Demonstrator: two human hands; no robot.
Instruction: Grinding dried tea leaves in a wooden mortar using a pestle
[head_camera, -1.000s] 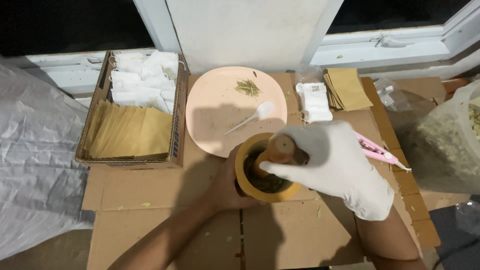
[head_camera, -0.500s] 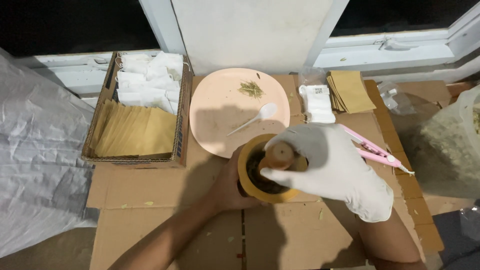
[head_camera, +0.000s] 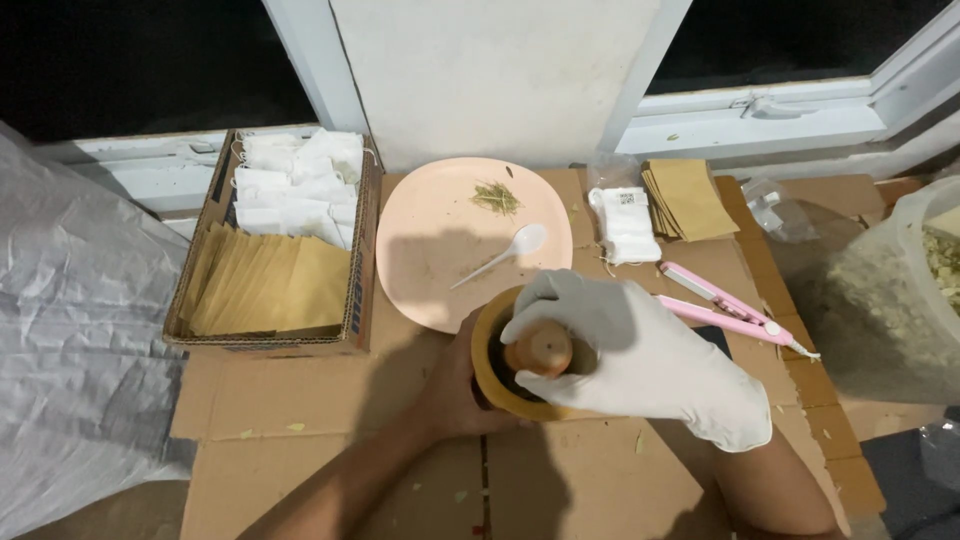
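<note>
Head view shows the gloved right hand (head_camera: 640, 355) gripping a wooden pestle (head_camera: 540, 348) inside the round wooden mortar (head_camera: 492, 345), which the bare left hand (head_camera: 455, 385) clasps; grinding looks unfinished, with dried herb (head_camera: 496, 197) waiting on the far pink plate (head_camera: 430, 270).

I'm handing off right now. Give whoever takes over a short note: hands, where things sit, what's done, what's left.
Right hand, in a white glove, grips the wooden pestle standing in the mortar.
Left hand, bare, braces the mortar's side on the cardboard.
Pink plate behind it holds a white spoon and a small heap of dried herb.
Box of envelopes and pouches on the left; pink tool on the right.
Done: dark material is in the mortar.
Left: its fineness can't be judged; plate herb unground.
</note>
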